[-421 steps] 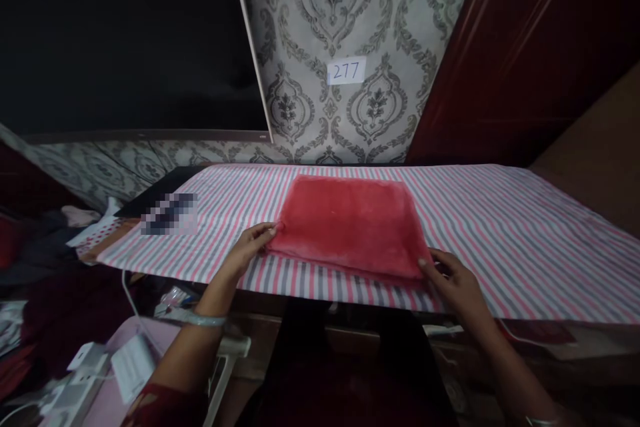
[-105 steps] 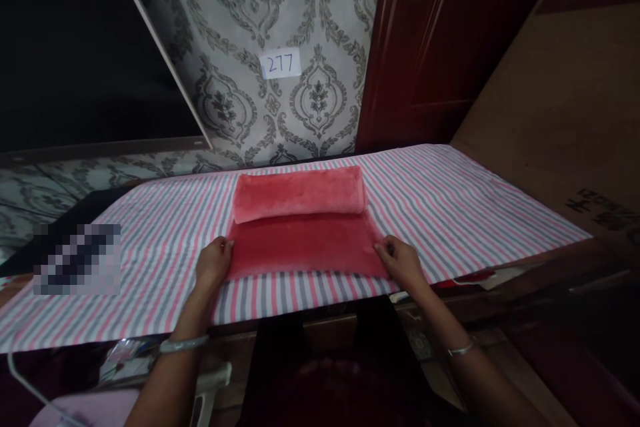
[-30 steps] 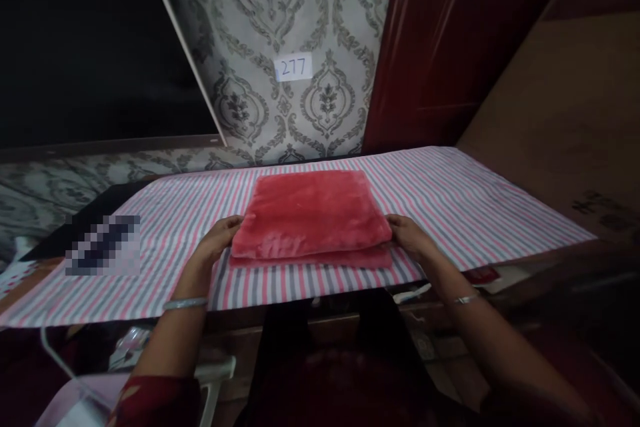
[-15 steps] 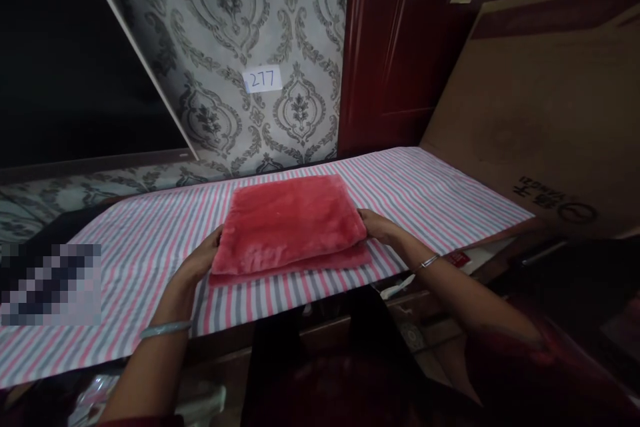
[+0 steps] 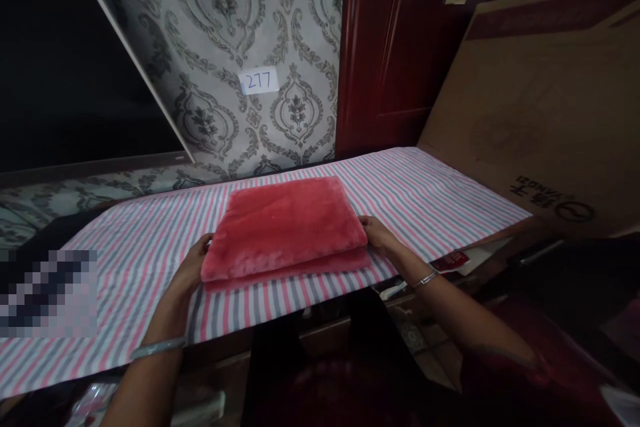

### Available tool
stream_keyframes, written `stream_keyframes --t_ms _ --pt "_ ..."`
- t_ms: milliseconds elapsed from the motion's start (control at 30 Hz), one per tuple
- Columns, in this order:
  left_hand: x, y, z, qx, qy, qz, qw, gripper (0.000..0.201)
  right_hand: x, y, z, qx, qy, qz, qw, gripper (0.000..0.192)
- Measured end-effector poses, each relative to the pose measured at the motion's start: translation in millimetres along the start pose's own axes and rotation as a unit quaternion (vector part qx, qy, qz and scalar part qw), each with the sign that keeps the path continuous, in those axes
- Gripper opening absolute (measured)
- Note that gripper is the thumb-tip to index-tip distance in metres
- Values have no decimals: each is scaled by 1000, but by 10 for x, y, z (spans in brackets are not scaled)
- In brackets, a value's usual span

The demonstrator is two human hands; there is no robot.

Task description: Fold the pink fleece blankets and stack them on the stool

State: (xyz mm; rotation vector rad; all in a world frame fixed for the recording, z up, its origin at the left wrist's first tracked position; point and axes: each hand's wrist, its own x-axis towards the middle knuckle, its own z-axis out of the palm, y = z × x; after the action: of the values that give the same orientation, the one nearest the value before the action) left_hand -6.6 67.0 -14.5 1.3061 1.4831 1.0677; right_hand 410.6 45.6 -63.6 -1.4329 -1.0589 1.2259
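Note:
A folded red plush cloth [image 5: 285, 223] lies on the striped sheet, its upper layer set a little back from the lower one along the near edge. My left hand [image 5: 194, 263] is at its left side, fingers closed at the edge and partly hidden by the fabric. On the opposite side my right hand [image 5: 376, 235] grips the right edge, fingertips partly tucked out of sight. Both hands rest low, close to the sheet.
A pink, grey and white striped sheet [image 5: 415, 187] covers the table. A large cardboard box [image 5: 540, 107] stands at the right. Behind the table are a dark screen [image 5: 85, 67], patterned wallpaper with a paper label [image 5: 259, 81], and a dark red door [image 5: 385, 47].
My left hand has shifted slightly left, and the cloth's near left corner has moved out with it. My right hand sits slightly lower at the right edge. The view has shifted a little.

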Motion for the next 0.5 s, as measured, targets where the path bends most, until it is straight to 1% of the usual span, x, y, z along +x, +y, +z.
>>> stream_keyframes --t_ms 67,133,167,200,267,333,433,500 --pt "-2 19 26 15 -12 -3 1000 57 2 -39 14 -10 -20 -22 1000 16" --pt "2 31 47 34 -28 20 999 57 4 -66 25 -13 -38 -48 998 17" --pt "7 32 56 42 -30 32 998 55 4 -69 27 -18 -36 -55 998 18" --pt "12 31 62 45 -25 41 998 53 1 -64 27 -26 -24 -57 998 18" --pt "15 23 65 41 -3 41 998 51 -16 -30 20 -47 17 -50 998 19" --pt "-7 8 49 28 7 28 999 56 -68 19 5 -55 51 -47 996 23" --pt "-110 -28 -13 -3 2 7 1000 68 -228 81 -34 -27 66 -87 994 33" --pt "-214 -64 -63 -39 11 2 999 72 -371 102 -66 -16 66 -120 990 35"
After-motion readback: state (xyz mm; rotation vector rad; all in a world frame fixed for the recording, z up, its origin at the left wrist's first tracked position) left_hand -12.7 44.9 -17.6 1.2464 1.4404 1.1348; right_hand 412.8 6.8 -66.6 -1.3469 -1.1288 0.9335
